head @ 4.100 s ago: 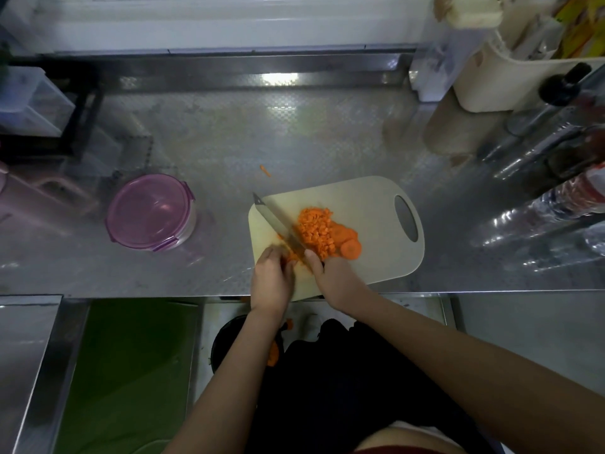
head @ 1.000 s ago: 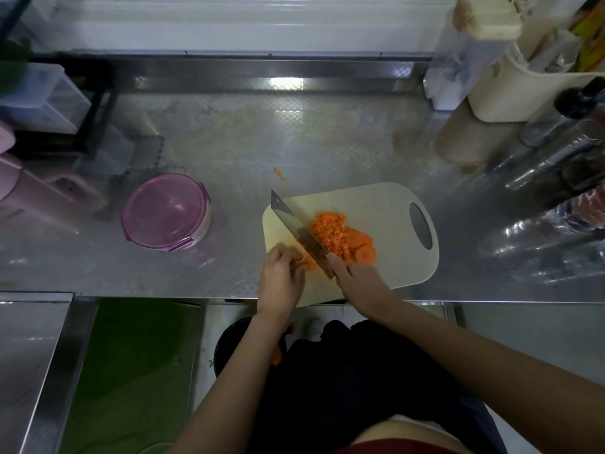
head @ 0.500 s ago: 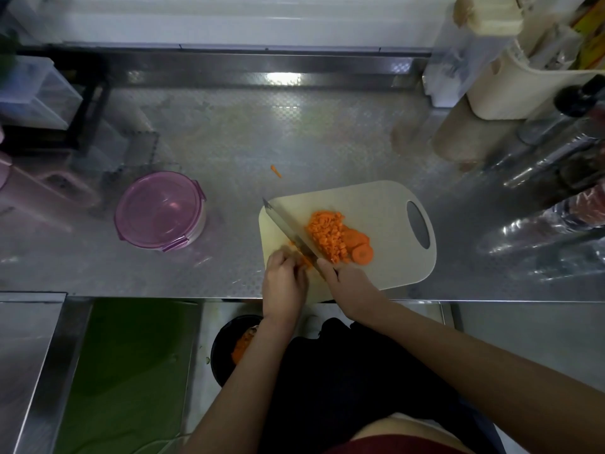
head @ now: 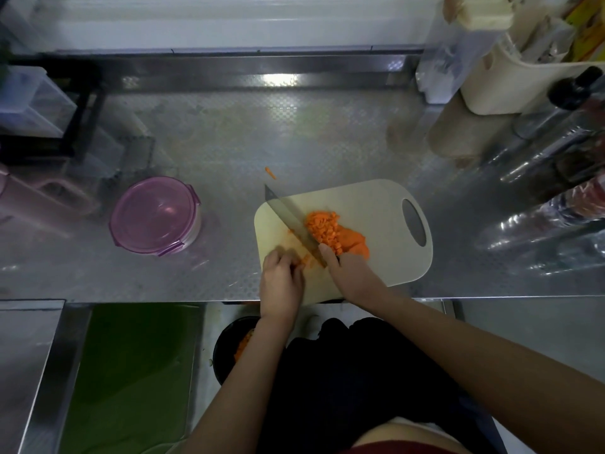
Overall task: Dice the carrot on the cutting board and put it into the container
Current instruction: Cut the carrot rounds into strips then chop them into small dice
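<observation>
Carrot (head: 307, 261) under curled left hand (head: 281, 285), knife (head: 291, 221) in clenched right hand (head: 352, 273), lidded container (head: 155, 216) leftward.

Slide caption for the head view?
Right hand dices carrot with a knife on the cutting board; left hand holds pieces; lidded container sits nearby.

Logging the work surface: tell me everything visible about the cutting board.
The cutting board is pale cream, plastic-looking, round-cornered, with an oval handle hole at its right end. It lies flat at the front edge of the steel counter. Diced carrot is heaped mid-board; the knife in the right hand crosses its left part, where the left hand holds carrot pieces.
</observation>
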Motion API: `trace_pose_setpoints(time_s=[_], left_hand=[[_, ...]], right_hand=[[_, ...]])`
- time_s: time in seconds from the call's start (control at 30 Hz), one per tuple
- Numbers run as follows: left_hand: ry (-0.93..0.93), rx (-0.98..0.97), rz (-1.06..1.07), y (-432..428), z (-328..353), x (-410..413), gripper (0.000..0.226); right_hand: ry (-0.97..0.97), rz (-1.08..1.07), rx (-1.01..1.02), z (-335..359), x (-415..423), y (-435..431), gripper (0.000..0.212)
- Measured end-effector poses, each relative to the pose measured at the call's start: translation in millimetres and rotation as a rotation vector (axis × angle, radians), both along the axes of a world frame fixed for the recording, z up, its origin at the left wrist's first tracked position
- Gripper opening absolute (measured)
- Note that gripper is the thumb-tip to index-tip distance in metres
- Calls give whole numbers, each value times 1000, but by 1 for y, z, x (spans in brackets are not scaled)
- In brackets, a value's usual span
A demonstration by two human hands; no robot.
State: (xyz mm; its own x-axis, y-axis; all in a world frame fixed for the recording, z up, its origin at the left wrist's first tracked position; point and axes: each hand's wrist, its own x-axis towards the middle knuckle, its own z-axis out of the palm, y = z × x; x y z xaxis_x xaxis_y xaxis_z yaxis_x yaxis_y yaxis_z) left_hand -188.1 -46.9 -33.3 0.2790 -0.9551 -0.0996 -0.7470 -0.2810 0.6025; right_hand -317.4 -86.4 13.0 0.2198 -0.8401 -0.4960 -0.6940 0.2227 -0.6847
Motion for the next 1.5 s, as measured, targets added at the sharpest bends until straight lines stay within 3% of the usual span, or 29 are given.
trace_pose_setpoints(time_s=[0.1,0.5,0.63,0.9,1.13,1.37,1.5], left_hand=[[10,-11,-4,-1,-1,1,9],[66,-53,-45,8,8,17,19],[23,-30,-48,8,8,16,16],[-22,-21,-64,7,4,16,12],[3,-6,-73,9,7,19,15],[3,-16,-97,3,8,27,6],[-1,-18,-163,2,7,29,6]], right_hand=[[-32,-4,-51,2,-1,-2,53],[-45,66,-47,6,-5,13,59],[4,77,-78,-1,-2,17,53],[94,79,-105,-10,14,24,61],[45,67,-19,-1,7,4,62],[-4,70,-9,1,0,-1,45],[-64,24,-27,-2,-4,-1,61]])
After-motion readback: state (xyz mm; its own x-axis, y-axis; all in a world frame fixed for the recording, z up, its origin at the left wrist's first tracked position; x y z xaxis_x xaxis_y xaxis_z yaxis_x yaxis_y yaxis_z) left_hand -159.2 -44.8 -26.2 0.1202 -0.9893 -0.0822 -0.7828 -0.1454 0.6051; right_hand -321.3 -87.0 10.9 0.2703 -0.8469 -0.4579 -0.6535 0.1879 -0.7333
